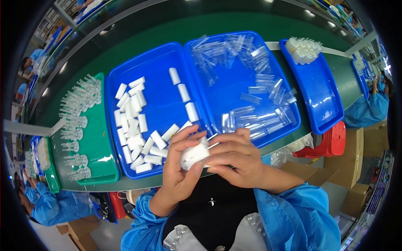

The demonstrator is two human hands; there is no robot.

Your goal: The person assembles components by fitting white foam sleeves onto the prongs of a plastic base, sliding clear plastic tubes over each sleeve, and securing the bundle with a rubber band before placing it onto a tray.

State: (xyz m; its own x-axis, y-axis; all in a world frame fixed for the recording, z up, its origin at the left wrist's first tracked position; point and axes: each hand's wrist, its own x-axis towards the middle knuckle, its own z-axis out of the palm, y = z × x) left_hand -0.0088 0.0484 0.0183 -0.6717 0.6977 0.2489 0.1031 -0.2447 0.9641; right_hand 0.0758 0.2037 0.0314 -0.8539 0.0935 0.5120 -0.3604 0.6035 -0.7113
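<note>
In front of my chest, both hands meet around a white plastic piece (pixel 197 154) with a rounded end and thin pale prongs pointing to the right. My left hand (pixel 178 167) is closed round its left side, thumb below and fingers above. From the right, my right hand (pixel 236 161) grips the piece's prong side with bent fingers, which hide part of it. Just beyond my left hand, a blue tray (pixel 161 83) holds many white rectangular blocks (pixel 134 104). Past my right hand, another blue tray (pixel 228 90) carries clear plastic sleeves (pixel 259 123).
A green tray (pixel 102 154) at the left bears rows of white pieces with clear prongs (pixel 77 121). At the right, a narrow blue tray (pixel 320 100) holds clustered off-white parts (pixel 303 50). A red stool (pixel 324 142) and cardboard boxes (pixel 351 159) stand below; co-workers in blue sit on both sides.
</note>
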